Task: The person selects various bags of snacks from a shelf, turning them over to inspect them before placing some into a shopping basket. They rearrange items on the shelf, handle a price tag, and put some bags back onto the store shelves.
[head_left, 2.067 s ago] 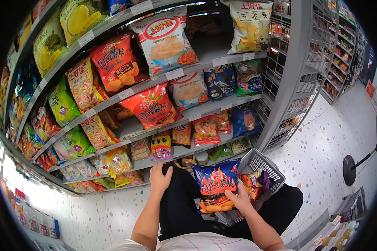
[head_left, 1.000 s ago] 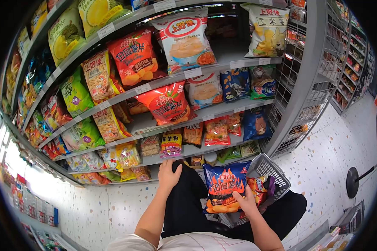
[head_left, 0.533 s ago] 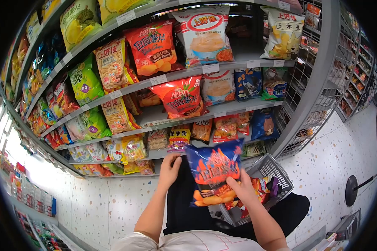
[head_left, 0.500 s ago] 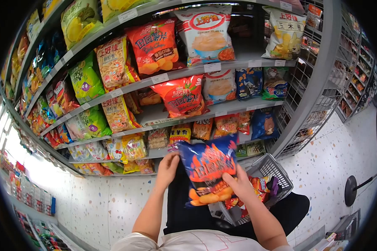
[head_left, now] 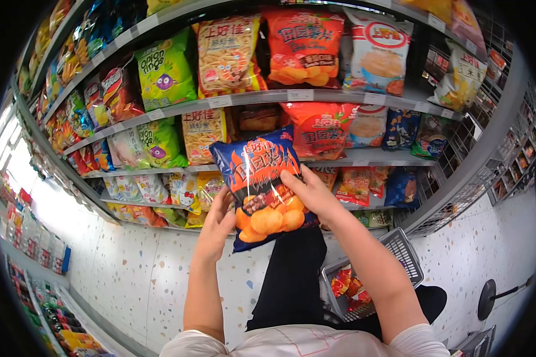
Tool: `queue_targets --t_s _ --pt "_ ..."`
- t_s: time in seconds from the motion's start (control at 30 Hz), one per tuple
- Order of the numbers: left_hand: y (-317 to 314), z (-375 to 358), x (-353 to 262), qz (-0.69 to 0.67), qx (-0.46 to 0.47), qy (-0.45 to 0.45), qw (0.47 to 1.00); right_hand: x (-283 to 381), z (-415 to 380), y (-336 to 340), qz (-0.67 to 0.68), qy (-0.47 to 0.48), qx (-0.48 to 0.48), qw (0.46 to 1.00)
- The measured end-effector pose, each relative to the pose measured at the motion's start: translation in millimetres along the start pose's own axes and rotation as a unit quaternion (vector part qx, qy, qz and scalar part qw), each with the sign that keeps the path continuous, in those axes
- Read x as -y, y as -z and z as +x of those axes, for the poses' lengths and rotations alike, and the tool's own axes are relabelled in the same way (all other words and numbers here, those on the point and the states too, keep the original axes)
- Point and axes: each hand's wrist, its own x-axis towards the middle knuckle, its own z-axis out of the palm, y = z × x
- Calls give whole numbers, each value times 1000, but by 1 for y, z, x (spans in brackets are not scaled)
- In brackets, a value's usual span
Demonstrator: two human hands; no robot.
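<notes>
A dark blue bag of potato chips (head_left: 267,199), with orange flames and chips printed on it, is held up in front of the shelves, tilted slightly. My right hand (head_left: 312,193) grips its right side, thumb across the front and the other fingers mostly hidden behind. At the bag's lower left edge, my left hand (head_left: 217,223) has curled fingers against it. Behind the bag, a red bag of chips (head_left: 318,128) lies on the middle shelf, near my right hand. A grey shopping basket (head_left: 402,256) stands by my leg with red snack packs (head_left: 351,288) inside.
Curved grey shelves (head_left: 339,98) carry several kinds of snack bags, including green onion rings (head_left: 165,71). A wire rack (head_left: 488,166) stands at the right end. Bottles (head_left: 39,238) stand at the far left. A black round base (head_left: 486,299) is on the speckled floor at right.
The blue bag has moved up and left towards the shelves in my right hand. My left hand has shifted from its upper left corner to its lower left edge. The view has turned left.
</notes>
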Motion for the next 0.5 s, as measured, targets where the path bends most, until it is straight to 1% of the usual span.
queue_targets --t_s 0.07,0.1,0.13,0.17,0.2,0.27,0.3,0.33,0.37,0.4,0.43,0.47,0.5 --pt "2 12 -8 26 28 -15 999 2 17 -5 -14 7 3 1000" --pt "6 17 -10 11 26 -5 1000 3 24 -7 -36 -7 -12 999" --pt "7 24 -11 11 26 -5 1000 4 31 -8 -57 -20 -28 998" --pt "8 32 -12 6 37 2 999 -16 52 0 -106 -39 -78 991" --pt "9 40 -13 0 50 9 999 -11 57 -2 -106 -39 -81 990" --pt "13 56 -16 -7 70 20 997 10 55 -8 -67 -68 -45 994" --pt "16 64 -18 -1 38 48 998 26 46 -17 -50 -30 -36 998" --pt "19 72 -20 6 8 75 997 23 48 -18 -50 -29 -44 997" --pt "22 79 -19 -26 -6 66 997 16 51 -18 -16 0 -94 995" --pt "27 88 -13 -61 0 47 997 7 54 -15 16 29 -144 989" --pt "29 92 -14 -58 -2 37 998 -3 58 -8 52 38 -139 988" --pt "29 96 -14 -56 -5 27 998 -13 58 1 51 40 -145 987" --pt "28 101 -9 -58 0 28 998 -14 53 3 -57 82 -119 988"
